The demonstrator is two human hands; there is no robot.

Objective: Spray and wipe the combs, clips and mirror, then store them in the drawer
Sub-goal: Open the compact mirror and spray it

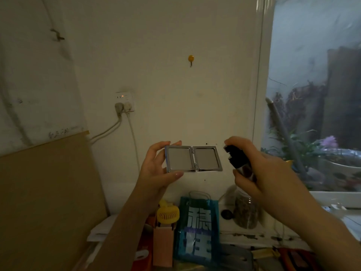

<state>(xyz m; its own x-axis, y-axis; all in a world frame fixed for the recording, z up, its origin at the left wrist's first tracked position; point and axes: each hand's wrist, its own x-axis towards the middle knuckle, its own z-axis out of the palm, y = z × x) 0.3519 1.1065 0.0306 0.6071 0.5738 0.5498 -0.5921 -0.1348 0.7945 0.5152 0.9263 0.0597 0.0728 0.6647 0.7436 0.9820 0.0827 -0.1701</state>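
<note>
A small silver folding mirror (205,158) is held up in front of the wall, opened flat with both square panes facing me. My left hand (156,169) grips its left half, fingers over the top edge and thumb under the bottom edge. My right hand (259,173) holds a small dark spray bottle (237,159) just right of the mirror, nozzle pointing left at it and a finger on top of the pump. No combs, clips or drawer are in view.
Below the hands stand a blue bag with white characters (198,229), a yellow mini fan (168,213), a jar (245,212) and boxes. A brown board (48,192) leans at left. A wall socket (125,101) with cables and a window (316,94) flank the wall.
</note>
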